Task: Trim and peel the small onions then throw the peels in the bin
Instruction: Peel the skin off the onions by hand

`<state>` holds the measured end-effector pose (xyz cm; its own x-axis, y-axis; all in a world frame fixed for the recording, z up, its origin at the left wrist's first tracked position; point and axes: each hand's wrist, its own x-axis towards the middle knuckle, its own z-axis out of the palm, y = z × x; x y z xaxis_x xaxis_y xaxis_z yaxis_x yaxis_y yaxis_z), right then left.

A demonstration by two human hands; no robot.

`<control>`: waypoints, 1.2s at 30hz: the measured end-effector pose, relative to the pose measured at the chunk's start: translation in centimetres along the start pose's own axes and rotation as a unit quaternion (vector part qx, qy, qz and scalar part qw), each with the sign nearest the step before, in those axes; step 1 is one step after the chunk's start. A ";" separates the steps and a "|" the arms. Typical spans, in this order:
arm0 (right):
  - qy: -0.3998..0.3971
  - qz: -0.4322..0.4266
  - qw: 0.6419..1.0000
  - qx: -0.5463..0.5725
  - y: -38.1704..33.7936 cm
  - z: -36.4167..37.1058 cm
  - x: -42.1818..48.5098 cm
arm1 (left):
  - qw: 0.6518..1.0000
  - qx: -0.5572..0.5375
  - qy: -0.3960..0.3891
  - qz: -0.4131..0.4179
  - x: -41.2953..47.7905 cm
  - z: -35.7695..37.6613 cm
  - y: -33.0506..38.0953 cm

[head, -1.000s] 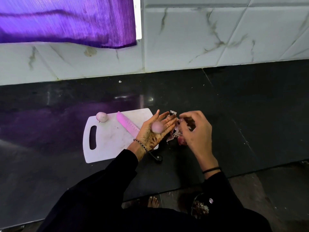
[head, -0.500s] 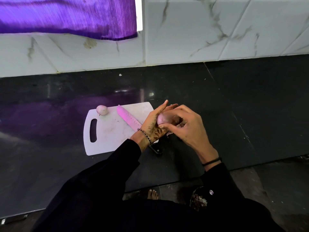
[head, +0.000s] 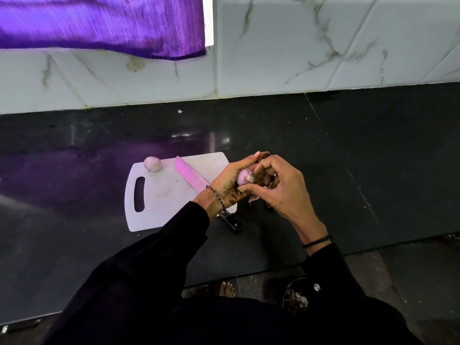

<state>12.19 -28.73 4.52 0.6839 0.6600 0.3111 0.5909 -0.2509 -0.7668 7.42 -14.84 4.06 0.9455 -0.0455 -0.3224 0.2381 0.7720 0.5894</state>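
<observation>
My left hand (head: 230,181) stands on its edge over the right end of the white cutting board (head: 161,197), fingers straight, with a small purple onion (head: 243,176) resting against its palm. My right hand (head: 282,191) curls round from the right, and its thumb and fingertips pinch that onion. Loose peels (head: 253,199) lie on the counter under both hands, mostly hidden. A peeled onion (head: 152,164) sits at the board's far left corner. A pink-bladed knife (head: 190,176) lies across the board, its black handle (head: 231,221) over the near edge.
The black counter (head: 348,170) runs to a marble-tiled wall at the back. A purple cloth (head: 99,23) hangs at the upper left. Below the counter's front edge, a dark container with scraps (head: 295,297) stands on the floor beside my bare foot (head: 227,289).
The onion lay on my flat left palm a second ago. My left hand has turned on its edge, and my right hand has come off the peels and closed onto the onion.
</observation>
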 end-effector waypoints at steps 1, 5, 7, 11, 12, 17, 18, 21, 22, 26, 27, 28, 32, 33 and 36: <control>-0.002 -0.007 1.000 -0.001 0.0 0.0 0.0 | 1.000 0.005 0.005 -0.002 0.0 0.0 0.0; -0.015 -0.043 0.999 -0.012 0.0 0.1 0.0 | 0.997 0.072 -0.005 -0.028 0.0 -0.2 0.1; -0.020 -0.041 0.999 -0.013 0.1 0.2 0.0 | 0.996 0.080 -0.001 -0.043 0.0 -0.2 0.1; -0.025 -0.030 0.999 -0.011 0.1 0.1 -0.1 | 0.991 0.121 0.003 -0.056 0.1 -0.1 0.3; -0.023 -0.030 0.999 -0.007 0.1 0.1 -0.1 | 0.990 0.130 0.006 -0.058 0.2 -0.1 0.3; -0.021 -0.023 0.999 -0.012 0.2 -0.1 -0.2 | 0.987 0.142 0.026 -0.067 0.2 0.1 0.4; -0.025 -0.022 0.999 -0.015 0.2 -0.1 -0.2 | 0.988 0.139 0.032 -0.065 0.2 0.1 0.4; -0.041 -0.026 0.998 -0.029 0.2 -0.3 -0.3 | 0.988 0.135 0.047 -0.058 0.0 0.2 0.3; -0.045 -0.029 0.998 -0.036 0.1 -0.3 -0.3 | 0.988 0.132 0.053 -0.060 0.0 0.2 0.3; -0.058 -0.033 0.996 -0.059 0.2 -0.3 -0.3 | 0.986 0.128 0.076 -0.078 0.0 0.1 0.2; -0.063 -0.033 0.996 -0.059 0.3 -0.2 -0.4 | 0.986 0.127 0.078 -0.080 0.1 0.1 0.2; -0.067 -0.034 0.995 -0.060 0.4 -0.2 -0.5 | 0.986 0.126 0.075 -0.080 0.1 0.2 0.3; -0.055 -0.019 0.997 -0.060 0.8 0.0 -0.8 | 0.984 0.145 0.064 -0.082 0.2 0.2 0.5; -0.047 -0.016 0.997 -0.053 0.7 0.1 -0.8 | 0.985 0.143 0.057 -0.081 0.2 0.2 0.6; -0.020 0.000 0.999 -0.038 0.4 0.1 -0.9 | 0.989 0.111 0.042 -0.084 0.2 0.2 0.3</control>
<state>11.74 -29.39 3.86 0.6670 0.6875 0.2872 0.6226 -0.3026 -0.7216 7.72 -14.70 4.35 0.8686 -0.1007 -0.4852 0.4421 0.5998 0.6669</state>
